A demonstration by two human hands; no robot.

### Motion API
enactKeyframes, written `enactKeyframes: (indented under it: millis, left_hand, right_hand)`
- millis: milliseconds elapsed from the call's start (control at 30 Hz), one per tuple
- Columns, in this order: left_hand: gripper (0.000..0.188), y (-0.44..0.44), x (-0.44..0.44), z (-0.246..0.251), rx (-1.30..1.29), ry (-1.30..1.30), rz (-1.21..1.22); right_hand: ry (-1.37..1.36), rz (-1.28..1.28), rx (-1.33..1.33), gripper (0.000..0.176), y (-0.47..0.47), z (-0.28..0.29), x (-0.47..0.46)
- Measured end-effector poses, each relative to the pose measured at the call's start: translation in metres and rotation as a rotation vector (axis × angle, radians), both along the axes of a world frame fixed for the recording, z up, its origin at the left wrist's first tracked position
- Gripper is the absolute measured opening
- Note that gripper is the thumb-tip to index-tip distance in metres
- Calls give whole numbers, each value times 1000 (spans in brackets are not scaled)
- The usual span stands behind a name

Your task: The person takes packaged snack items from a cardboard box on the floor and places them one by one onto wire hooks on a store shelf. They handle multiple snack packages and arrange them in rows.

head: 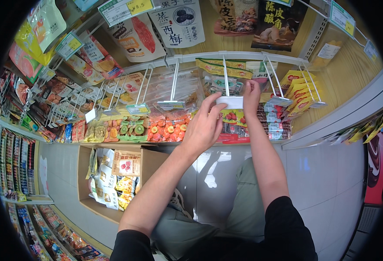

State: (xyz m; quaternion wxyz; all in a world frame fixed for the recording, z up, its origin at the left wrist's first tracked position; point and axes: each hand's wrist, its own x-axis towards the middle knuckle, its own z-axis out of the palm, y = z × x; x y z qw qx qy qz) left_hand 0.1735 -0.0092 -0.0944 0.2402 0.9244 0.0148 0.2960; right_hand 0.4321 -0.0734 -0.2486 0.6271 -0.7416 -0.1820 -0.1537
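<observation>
My left hand (200, 128) reaches up to a white price-tag holder (231, 102) at the front of a metal display hook (225, 76). Its thumb and forefinger are at the holder's left end; the visible face is blank white. My right hand (252, 97) is raised past the holder's right end, with fingers bent beside the hanging snack packets. Whether those fingers grip anything is hidden. Behind the holder hangs a clear packet with a green label (224, 83), below yellow-topped packets (225, 67). A green-and-white pouch (262, 70) hangs just right of them.
An open cardboard box (109, 213) of snack pouches stands on the tiled floor (312, 176), left of my legs. Several hooks with tags (138, 108) project from the shelf unit. Bagged fruit snacks (168, 128) line the lowest shelf. Yellow packets (297, 91) hang at right.
</observation>
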Motion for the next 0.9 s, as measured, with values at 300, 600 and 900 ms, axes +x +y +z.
enactKeyframes:
  millis: [300, 600, 900]
  left_hand:
    - [52, -3, -1, 0, -32, 39, -10]
    - [57, -4, 0, -1, -10, 20, -18]
    - [57, -7, -3, -1, -11, 87, 12]
  right_hand:
    - [-23, 60, 129, 17, -2, -3, 19]
    - [-59, -71, 68, 22, 8, 6, 6]
    - [57, 3, 115, 39, 20, 7, -9]
